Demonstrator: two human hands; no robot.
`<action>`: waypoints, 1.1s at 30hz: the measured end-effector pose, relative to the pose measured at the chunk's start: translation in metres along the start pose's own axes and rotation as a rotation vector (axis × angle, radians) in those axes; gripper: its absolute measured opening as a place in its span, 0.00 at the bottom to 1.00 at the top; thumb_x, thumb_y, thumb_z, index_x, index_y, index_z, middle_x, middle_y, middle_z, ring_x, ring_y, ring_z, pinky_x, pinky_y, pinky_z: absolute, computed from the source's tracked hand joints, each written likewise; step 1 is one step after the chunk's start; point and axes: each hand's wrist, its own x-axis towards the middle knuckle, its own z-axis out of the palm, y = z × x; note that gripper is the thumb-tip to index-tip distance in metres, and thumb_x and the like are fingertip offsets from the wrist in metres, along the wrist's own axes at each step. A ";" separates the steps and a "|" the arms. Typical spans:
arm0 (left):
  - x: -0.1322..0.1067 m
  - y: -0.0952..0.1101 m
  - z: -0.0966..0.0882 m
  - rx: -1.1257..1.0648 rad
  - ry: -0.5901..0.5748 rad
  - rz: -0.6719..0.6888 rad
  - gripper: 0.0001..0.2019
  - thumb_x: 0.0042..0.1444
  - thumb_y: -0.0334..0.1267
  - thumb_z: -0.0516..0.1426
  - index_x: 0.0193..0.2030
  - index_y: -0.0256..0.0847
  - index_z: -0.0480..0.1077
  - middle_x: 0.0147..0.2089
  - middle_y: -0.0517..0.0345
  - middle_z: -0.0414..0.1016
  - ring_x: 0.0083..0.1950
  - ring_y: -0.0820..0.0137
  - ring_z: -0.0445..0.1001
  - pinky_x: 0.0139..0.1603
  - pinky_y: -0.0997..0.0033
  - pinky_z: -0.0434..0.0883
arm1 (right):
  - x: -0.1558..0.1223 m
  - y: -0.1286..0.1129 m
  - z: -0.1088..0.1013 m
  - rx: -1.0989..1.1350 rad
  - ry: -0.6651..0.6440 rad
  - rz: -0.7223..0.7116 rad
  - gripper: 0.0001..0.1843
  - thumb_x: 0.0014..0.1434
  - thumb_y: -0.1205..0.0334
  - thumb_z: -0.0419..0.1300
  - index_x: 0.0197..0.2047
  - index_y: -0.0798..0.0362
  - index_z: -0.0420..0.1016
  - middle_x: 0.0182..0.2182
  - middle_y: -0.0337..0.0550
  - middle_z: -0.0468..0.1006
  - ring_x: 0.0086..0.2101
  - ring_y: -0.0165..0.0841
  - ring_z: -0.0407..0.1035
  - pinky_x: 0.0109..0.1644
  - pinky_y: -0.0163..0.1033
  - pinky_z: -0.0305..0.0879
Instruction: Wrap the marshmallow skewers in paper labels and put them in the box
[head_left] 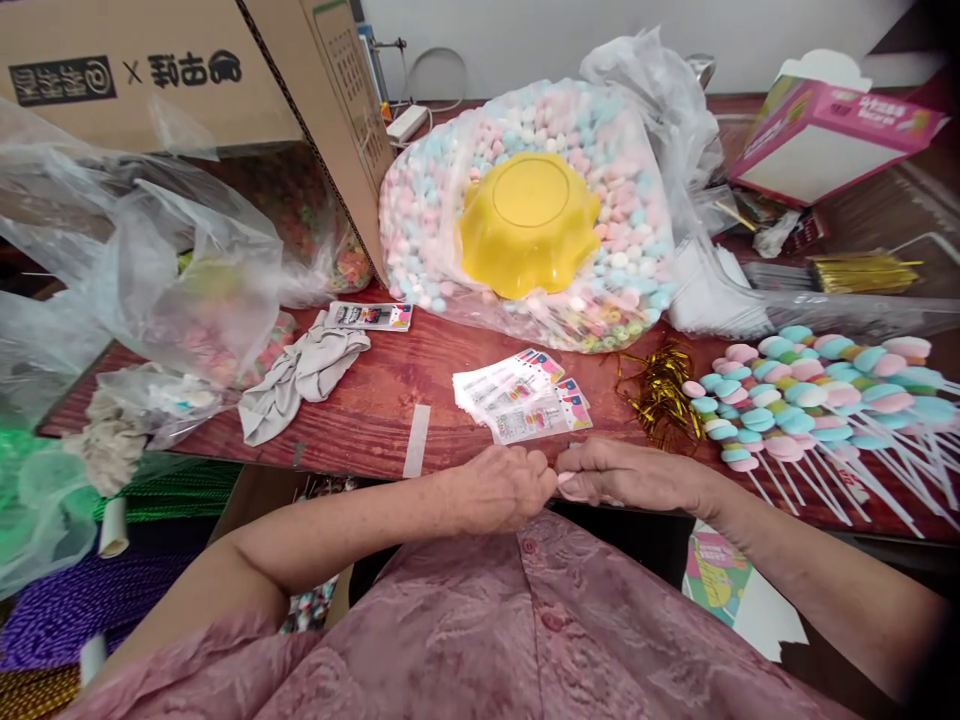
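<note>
At the table's front edge my left hand is closed in a fist, its knuckles up. Whatever it grips is hidden by the fingers. Close against it, my right hand is pinched shut, thumb towards the left fist. A small pale pink bit shows where the two hands meet, too small to name. Just beyond them lies a fanned pile of printed clear wrappers. To the right are marshmallow skewers on white sticks, beside a bunch of gold twist ties.
A large clear bag of pastel marshmallows lies at the back, with an upturned yellow bowl on it. A cardboard box, a grey cloth and plastic bags stand left. A pink carton is at the back right.
</note>
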 end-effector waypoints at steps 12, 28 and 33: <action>-0.008 -0.001 0.002 -0.761 -0.183 -0.168 0.13 0.61 0.38 0.45 0.27 0.40 0.62 0.26 0.59 0.65 0.26 0.72 0.63 0.29 0.71 0.60 | -0.019 -0.026 0.038 -0.431 0.319 0.103 0.12 0.67 0.68 0.47 0.39 0.54 0.71 0.30 0.40 0.76 0.30 0.31 0.62 0.45 0.45 0.52; 0.012 0.003 0.017 -1.216 0.282 -0.480 0.18 0.60 0.47 0.52 0.24 0.38 0.65 0.18 0.66 0.57 0.19 0.79 0.51 0.22 0.75 0.49 | -0.128 0.050 0.063 -0.526 0.891 0.450 0.09 0.63 0.65 0.57 0.39 0.51 0.79 0.36 0.45 0.76 0.37 0.35 0.65 0.41 0.41 0.61; 0.030 0.023 0.020 -1.705 0.240 -0.580 0.17 0.51 0.51 0.61 0.29 0.36 0.70 0.18 0.67 0.61 0.15 0.82 0.51 0.17 0.78 0.45 | -0.120 0.057 0.060 -0.559 0.798 0.447 0.13 0.66 0.67 0.51 0.32 0.54 0.75 0.35 0.47 0.75 0.37 0.34 0.65 0.40 0.39 0.61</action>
